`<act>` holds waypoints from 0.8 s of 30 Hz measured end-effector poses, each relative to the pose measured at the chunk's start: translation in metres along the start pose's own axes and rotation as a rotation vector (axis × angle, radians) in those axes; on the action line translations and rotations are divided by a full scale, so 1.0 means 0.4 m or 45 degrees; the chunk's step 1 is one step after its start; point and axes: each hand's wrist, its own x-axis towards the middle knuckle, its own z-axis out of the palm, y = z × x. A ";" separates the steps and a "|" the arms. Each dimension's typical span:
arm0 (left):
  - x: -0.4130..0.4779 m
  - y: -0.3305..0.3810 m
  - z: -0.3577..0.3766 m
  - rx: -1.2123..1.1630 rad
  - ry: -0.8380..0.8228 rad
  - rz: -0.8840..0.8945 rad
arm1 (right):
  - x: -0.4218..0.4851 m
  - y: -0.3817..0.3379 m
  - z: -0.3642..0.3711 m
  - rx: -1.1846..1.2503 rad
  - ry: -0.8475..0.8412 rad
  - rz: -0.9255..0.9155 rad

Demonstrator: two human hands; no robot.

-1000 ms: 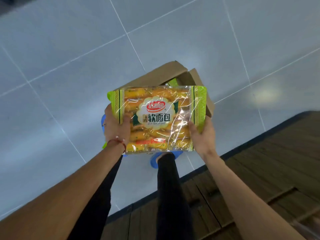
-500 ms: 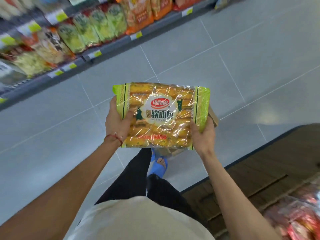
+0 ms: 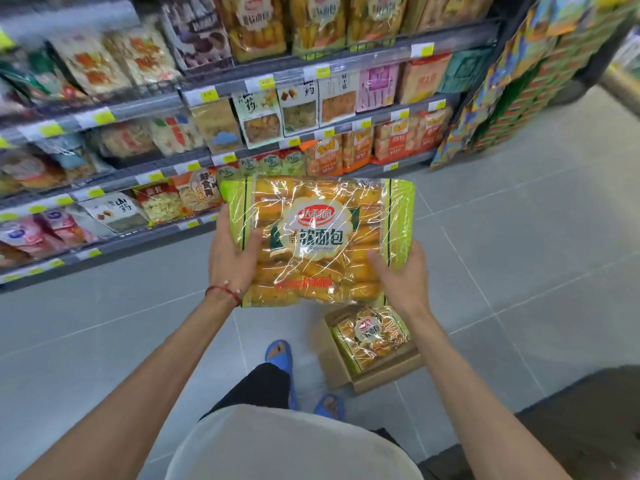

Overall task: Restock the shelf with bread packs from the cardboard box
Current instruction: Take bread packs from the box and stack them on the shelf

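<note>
I hold a bread pack (image 3: 317, 237), clear plastic with green ends and a red logo, flat in front of me at chest height. My left hand (image 3: 232, 252) grips its left edge, thumb on top. My right hand (image 3: 398, 275) grips its lower right edge. Below on the floor stands the open cardboard box (image 3: 337, 370) with another bread pack (image 3: 370, 336) inside. The shelf (image 3: 311, 65) rises ahead, and similar bread packs (image 3: 317, 20) stand on its top row.
Several shelf rows are packed with snack bags behind yellow price tags (image 3: 207, 95). A stacked display of colourful cartons (image 3: 512, 81) stands at the right. Grey floor tiles (image 3: 519, 237) lie between me and the shelf. A dark wooden surface (image 3: 595, 420) sits at the lower right.
My view has swung up from the floor to the shelf. The pack stays held in both hands, and the box now shows below it with another pack inside.
</note>
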 end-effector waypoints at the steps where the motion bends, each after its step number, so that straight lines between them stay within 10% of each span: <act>1: 0.019 0.019 -0.020 -0.018 0.021 0.003 | 0.013 -0.036 0.003 -0.010 -0.010 -0.024; 24: 0.899 0.381 -0.267 -0.128 0.239 0.377 | 0.672 -0.712 0.332 -0.020 0.183 -0.386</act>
